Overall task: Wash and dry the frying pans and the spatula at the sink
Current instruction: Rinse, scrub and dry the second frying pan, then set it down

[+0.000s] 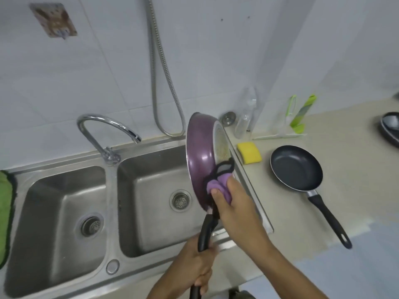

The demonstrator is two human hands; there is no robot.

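Left hand grip: purple pan handle | right hand: cloth | pans: 3

Purple pan, lilac cloth, black pan, yellow sponge, green mat, steel-grey sink.

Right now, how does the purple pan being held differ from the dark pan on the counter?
The purple pan is tipped on edge over the sink, while the dark pan lies flat on the counter. The left hand grips the purple pan's handle and the right hand presses a purple cloth to it; the dark pan sits untouched. Both have black handles.
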